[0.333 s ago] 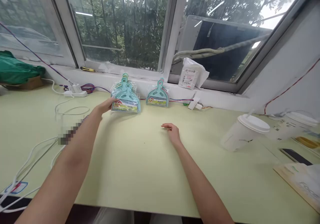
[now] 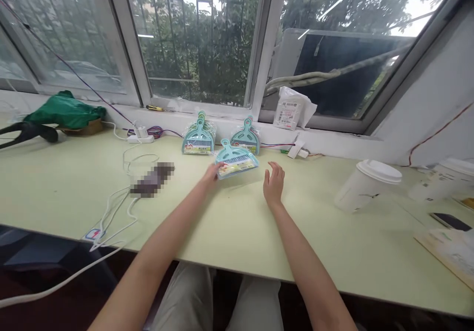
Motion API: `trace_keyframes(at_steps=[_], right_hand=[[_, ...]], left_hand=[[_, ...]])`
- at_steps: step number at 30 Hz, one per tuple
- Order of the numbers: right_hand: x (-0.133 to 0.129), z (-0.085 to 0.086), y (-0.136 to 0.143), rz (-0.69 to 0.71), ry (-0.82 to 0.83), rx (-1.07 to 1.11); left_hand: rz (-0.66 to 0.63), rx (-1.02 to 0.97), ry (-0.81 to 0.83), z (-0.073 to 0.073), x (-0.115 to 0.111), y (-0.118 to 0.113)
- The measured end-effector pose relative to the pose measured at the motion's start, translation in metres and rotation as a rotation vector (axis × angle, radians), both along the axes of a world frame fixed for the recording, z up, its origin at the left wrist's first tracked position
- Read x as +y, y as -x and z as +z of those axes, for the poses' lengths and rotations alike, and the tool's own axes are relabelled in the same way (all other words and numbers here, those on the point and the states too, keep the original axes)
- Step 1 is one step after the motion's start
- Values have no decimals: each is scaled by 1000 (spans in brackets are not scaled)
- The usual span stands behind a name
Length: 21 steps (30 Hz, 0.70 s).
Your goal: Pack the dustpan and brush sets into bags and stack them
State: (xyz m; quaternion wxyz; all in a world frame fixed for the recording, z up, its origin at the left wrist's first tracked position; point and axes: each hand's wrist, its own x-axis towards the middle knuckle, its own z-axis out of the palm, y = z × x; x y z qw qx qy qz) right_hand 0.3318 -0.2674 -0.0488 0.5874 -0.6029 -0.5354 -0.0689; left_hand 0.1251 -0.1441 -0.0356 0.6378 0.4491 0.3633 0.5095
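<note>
A light-blue dustpan and brush set [image 2: 237,160] in clear wrapping is held at its lower left corner by my left hand [image 2: 214,171], tilted and lifted over the table. To the right of it, my right hand [image 2: 274,183] is apart from the set, fingers spread and holding nothing. Behind stand two stacks of similar wrapped sets against the wall: a left stack [image 2: 199,137] and a right stack [image 2: 247,134]. The held set partly covers the lower part of the right stack.
On the pale green table [image 2: 314,252] stand a white lidded cup [image 2: 366,187] and a second cup [image 2: 442,180] at the right, near a phone [image 2: 450,221]. White cables and a power strip [image 2: 140,137] lie left. A screwdriver [image 2: 155,108] rests on the sill.
My left hand has brought one wrapped set rightward from the left stack toward the middle. My right hand has risen and opened. The camera view has shifted left.
</note>
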Motion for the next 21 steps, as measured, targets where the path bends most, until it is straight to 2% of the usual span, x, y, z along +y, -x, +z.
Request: trace_keyframes(at_steps=[2, 4, 6, 9, 12, 15, 18, 21], right_hand=[[-12, 7, 7, 103, 7, -163], [-20, 10, 16, 235, 98, -316], [-23, 9, 25, 311, 210, -410], [-19, 3, 35, 292, 316, -375], [-12, -4, 36, 287, 349, -123], [-5, -9, 29, 338, 369, 313], [4, -14, 18, 354, 312, 724], [11, -19, 9, 408, 206, 985]], left_hand=[[-50, -5, 106, -15, -20, -20], [-68, -35, 115, -23, -33, -30], [-82, -74, 64, -25, -41, -33], [-74, -85, 30, -22, -47, -28], [-62, -77, 14, -18, -50, -23], [-123, -86, -10, -15, -53, -22], [-229, -95, -1, -14, -53, -22], [-312, -78, 23, -14, -51, -19]])
